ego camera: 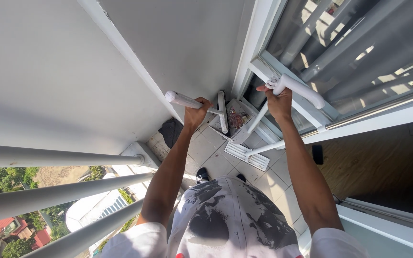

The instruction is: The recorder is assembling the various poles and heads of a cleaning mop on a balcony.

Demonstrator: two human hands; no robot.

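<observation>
The left hand (196, 114) is clenched around the white handle of a small broom (201, 106), whose white head stands upright near the corner where the grey wall meets the door frame. The right hand (279, 101) grips the long white handle of an upright dustpan (237, 123); its white pan rests on the tiled balcony floor (216, 162) just beside the broom head and holds a scatter of reddish and dark debris. A white slotted vent cover (247, 155) lies flat on the tiles just in front of the pan, and a dark cloth (171, 131) sits against the wall.
</observation>
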